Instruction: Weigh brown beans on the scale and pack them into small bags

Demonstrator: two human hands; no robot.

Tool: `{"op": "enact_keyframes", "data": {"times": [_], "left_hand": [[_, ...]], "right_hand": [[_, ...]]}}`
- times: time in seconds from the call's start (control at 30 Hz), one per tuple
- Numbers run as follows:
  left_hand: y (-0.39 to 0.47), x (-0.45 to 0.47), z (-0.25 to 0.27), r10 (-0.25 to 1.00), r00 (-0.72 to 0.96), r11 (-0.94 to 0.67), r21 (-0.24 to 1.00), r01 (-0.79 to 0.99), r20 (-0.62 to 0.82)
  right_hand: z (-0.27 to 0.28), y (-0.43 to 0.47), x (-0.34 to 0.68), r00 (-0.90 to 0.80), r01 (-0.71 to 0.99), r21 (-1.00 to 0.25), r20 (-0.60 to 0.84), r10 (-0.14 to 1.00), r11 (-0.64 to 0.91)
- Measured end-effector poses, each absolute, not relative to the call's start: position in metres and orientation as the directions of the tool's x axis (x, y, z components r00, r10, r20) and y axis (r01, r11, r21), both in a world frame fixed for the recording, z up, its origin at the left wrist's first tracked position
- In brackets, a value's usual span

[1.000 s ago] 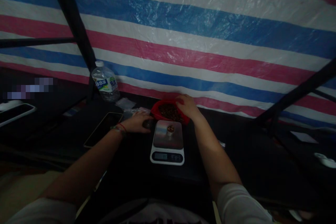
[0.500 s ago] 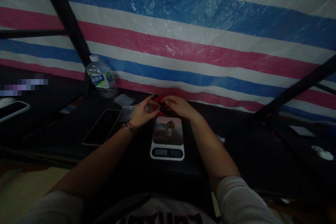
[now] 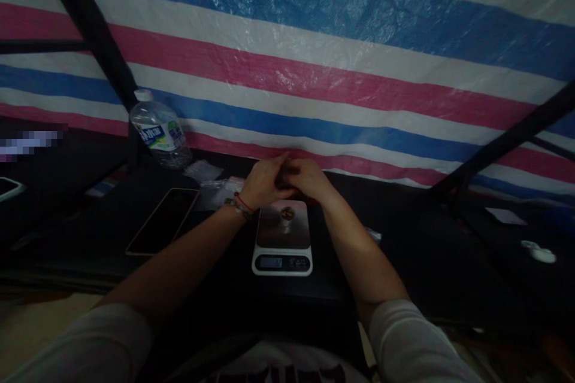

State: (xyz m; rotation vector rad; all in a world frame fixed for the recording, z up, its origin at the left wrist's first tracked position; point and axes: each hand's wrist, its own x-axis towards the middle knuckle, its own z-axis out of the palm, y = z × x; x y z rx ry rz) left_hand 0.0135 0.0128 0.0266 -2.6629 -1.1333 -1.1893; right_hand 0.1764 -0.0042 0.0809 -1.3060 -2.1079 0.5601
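Note:
Over the red container point(image 3: 313, 199), my left hand point(image 3: 266, 181) and my right hand point(image 3: 311, 179) meet just behind the kitchen scale. Bent fingers of my left hand reach across in front of my right fingertips. Both hands look closed, and whatever is between them is hidden. Only a small red edge of the container shows beneath them. On the scale's point(image 3: 283, 233) metal plate stands a small clear cup point(image 3: 287, 213) with brown pieces in it. The scale's display is lit, but its digits are too blurred to read.
Left of the hands lie clear plastic bags point(image 3: 211, 192) and a phone point(image 3: 162, 221). A large clear bottle point(image 3: 162, 134) stands behind them against the striped sheet point(image 3: 314, 96). A small plastic packet point(image 3: 374, 234) lies beyond my right forearm. White earbuds point(image 3: 539, 251) are far right.
My left hand has moved right from the container's left side, where it held a small clear object, to meet my right hand. The view has shifted slightly; the cup stays on the scale.

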Motion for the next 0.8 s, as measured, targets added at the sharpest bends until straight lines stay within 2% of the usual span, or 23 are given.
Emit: {"op": "enact_keyframes", "data": {"times": [0.07,0.23,0.33,0.4,0.47,0.53,0.7,0.77,0.8], "left_hand": [[0.015,0.015,0.023,0.616,0.427,-0.736,0.292,0.610,0.662],[0.015,0.012,0.011,0.623,0.444,-0.755,0.345,0.557,0.644],[0.016,0.003,0.007,0.661,0.388,-0.716,0.387,0.581,0.642],[0.019,-0.007,0.006,0.727,0.357,-0.650,0.420,0.634,0.586],[0.024,-0.019,0.006,0.786,0.376,-0.593,0.426,0.684,0.491],[0.028,-0.030,0.006,0.811,0.430,-0.576,0.413,0.705,0.398],[0.036,-0.042,0.000,0.848,0.493,-0.526,0.413,0.743,0.194],[0.037,-0.042,-0.004,0.881,0.450,-0.470,0.391,0.791,0.148],[0.037,-0.041,-0.005,0.895,0.425,-0.444,0.375,0.814,0.138]], "right_hand": [[0.080,-0.004,0.176,-0.336,0.665,-0.619,0.251,0.908,0.417],[0.076,-0.004,0.172,-0.436,0.641,-0.628,0.174,0.883,0.441],[0.075,-0.001,0.174,-0.434,0.614,-0.625,0.242,0.868,0.482],[0.076,0.002,0.181,-0.382,0.624,-0.622,0.286,0.879,0.474],[0.075,0.005,0.191,-0.343,0.680,-0.593,0.263,0.902,0.432],[0.073,0.009,0.201,-0.347,0.767,-0.514,0.172,0.922,0.384],[0.061,0.015,0.214,-0.389,0.907,-0.269,-0.240,0.889,0.324],[0.058,0.014,0.215,-0.386,0.915,-0.243,-0.294,0.874,0.323],[0.059,0.012,0.215,-0.396,0.907,-0.259,-0.248,0.884,0.333]]}}
